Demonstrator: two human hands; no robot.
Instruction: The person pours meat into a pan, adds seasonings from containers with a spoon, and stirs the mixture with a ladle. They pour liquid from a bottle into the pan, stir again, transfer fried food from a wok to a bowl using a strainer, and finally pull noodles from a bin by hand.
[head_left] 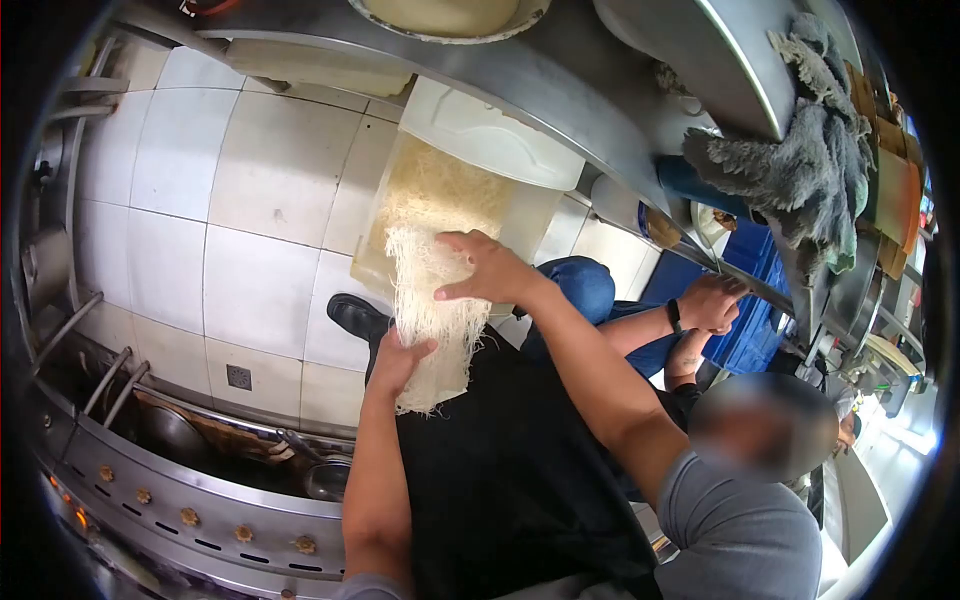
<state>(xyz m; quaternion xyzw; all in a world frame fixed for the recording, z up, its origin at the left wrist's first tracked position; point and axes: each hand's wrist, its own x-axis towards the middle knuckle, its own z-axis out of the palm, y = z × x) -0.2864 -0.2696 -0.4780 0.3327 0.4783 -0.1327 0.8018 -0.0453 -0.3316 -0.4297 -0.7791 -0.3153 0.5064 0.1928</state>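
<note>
Both my hands hold one hanging bundle of thin white noodles [432, 310] over a clear plastic bin [375, 265] filled with more of the same noodles. My right hand [490, 270] grips the top of the bundle from the side. My left hand [400, 362] closes on its lower part, against my black apron [510, 480]. A white lid [490, 132] rests at the far end of the bin.
A co-worker in blue jeans crouches close on my right, with both hands [712, 300] by a blue crate [752, 310]. A steel counter edge [590, 105] with a grey rag [805, 170] runs above. A steel stove front [190, 500] lies lower left. The floor is white tile [250, 190].
</note>
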